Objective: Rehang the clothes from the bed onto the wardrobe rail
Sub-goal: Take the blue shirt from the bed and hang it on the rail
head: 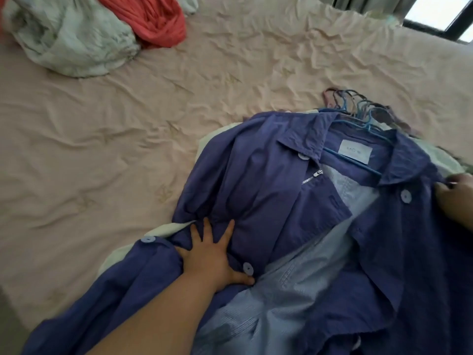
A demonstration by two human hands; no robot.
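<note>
Head view, looking down on a bed (128,139) covered by a crumpled pale pink sheet with faint embroidered motifs.

Near edge of bed, right of centre: blue-purple jacket (268,201), spread open on a blue hanger (358,129); white neck label (355,151) visible inside collar; pale blue striped lining (294,290) exposed between the front panels; pale round buttons and a short zip at the neck. Beneath the jacket: edges of lighter garments, pale green-white, showing at the left and right margins. Behind the collar, towards the bed's right edge: a cluster of further hanger hooks (358,103), pink, blue and grey, bunched together.

Left hand (212,254): open, fingers spread, palm pressed flat on the jacket's left front panel, thumb beside a button; bare forearm entering from the bottom edge.

Right hand (458,198): partly cut off at the right frame edge, touching the jacket's right shoulder; open or closed cannot be told.

Far left corner of bed: crumpled pale green-white fabric (69,37), touching a coral-red garment (153,19) to its right. Top right: window (440,14), bright, dark-framed.
</note>
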